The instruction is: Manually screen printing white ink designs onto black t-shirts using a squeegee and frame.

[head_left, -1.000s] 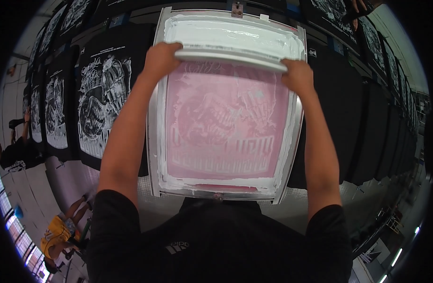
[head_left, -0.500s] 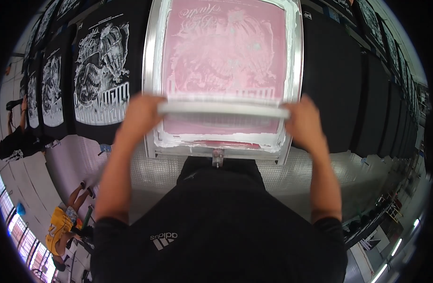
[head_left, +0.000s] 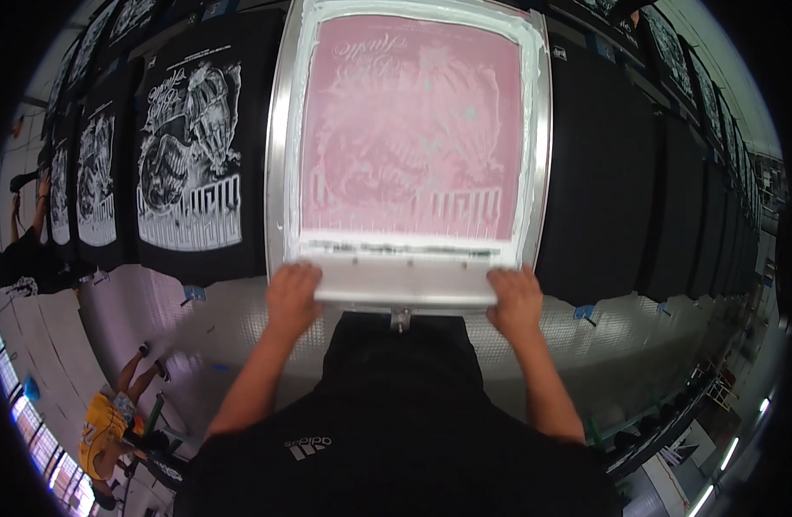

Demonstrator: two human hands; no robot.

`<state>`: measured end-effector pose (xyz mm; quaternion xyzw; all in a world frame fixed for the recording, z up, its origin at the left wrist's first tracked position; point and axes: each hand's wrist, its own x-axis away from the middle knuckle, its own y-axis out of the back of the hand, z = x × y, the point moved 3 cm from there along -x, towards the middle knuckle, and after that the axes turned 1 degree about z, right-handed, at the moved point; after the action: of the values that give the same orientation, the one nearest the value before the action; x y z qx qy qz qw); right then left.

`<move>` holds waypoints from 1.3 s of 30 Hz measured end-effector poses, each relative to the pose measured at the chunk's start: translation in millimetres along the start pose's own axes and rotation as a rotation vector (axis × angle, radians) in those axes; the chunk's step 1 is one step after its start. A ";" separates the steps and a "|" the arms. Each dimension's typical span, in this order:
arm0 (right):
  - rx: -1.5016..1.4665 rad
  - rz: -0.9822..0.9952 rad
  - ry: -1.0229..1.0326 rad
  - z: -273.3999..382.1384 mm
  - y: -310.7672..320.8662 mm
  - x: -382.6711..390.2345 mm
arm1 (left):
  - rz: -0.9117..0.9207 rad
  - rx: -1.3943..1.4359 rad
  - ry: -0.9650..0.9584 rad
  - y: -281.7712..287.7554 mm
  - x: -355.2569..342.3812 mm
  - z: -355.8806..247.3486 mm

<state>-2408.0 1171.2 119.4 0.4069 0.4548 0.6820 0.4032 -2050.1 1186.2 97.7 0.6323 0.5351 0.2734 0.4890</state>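
A metal-framed printing screen lies in front of me, its pink mesh carrying a pale stencil design and white ink along the borders. Across its near end sits a wide metal squeegee, tilted toward me. My left hand grips the squeegee's left end, fingers over the top. At the right end my right hand holds it the same way. White ink lines the mesh just beyond the blade. Whatever lies beneath the screen is hidden.
To the left, black shirts with white prints lie in a row. Plain black shirts extend to the right. A person in yellow is at the lower left, and another person in black is at the far left.
Both hands have drawn the squeegee toward me, from the lower part of the design to the screen's near end. Its broad face now shows.
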 end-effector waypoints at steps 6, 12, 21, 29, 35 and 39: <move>0.092 -0.232 0.049 -99.9 19.9 -188.0 | -0.055 -0.021 -0.012 -40.2 -190.5 103.7; 0.219 -0.112 -0.070 -128.3 96.8 -346.4 | 0.088 -0.223 0.118 -15.2 -376.0 127.9; 0.113 0.024 0.046 -161.3 176.8 -431.2 | -0.219 -0.251 0.022 33.9 -416.4 124.3; 0.060 0.108 0.091 -167.8 175.5 -475.9 | 1.276 0.694 0.344 -29.8 -59.8 -25.9; 0.145 0.009 0.269 -123.2 158.0 -497.7 | 0.960 1.232 0.744 -120.3 83.7 -89.1; 0.108 0.097 0.084 -80.5 136.1 -491.1 | 0.951 1.248 0.734 -140.4 97.4 -91.5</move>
<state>-2337.8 660.3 135.5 0.4208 0.4872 0.6916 0.3275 -2160.1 1300.8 -13.4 0.8135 0.3901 0.2922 -0.3175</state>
